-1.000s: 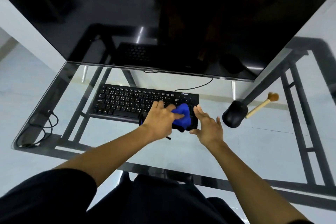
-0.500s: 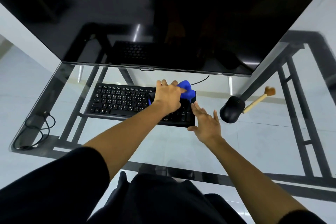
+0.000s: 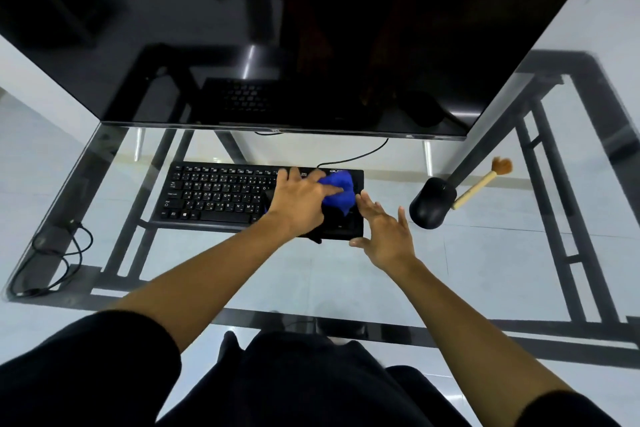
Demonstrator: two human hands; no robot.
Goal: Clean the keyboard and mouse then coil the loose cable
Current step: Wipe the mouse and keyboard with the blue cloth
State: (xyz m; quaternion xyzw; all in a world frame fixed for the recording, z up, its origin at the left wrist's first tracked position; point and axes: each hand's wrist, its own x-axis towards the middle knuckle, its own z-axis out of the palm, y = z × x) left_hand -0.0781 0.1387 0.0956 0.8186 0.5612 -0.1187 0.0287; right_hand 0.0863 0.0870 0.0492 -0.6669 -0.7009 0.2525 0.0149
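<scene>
Left hand [image 3: 299, 203] presses the blue cloth [image 3: 341, 192] flat on the right end of the keyboard [image 3: 214, 194], mid-table. Right hand [image 3: 384, 229], fingers spread, braces its near corner. Light, even strokes would suit best, with the keyboard held still.

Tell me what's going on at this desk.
A person seated at a glass desk is cleaning the black keyboard. The left hand presses a blue cloth onto the keyboard's right end. The right hand, fingers spread, sits at that end's near corner and seems to steady it. The mouse and a small brush lie untouched to the right. The loose cable at the desk's left edge is not yet coiled.
</scene>
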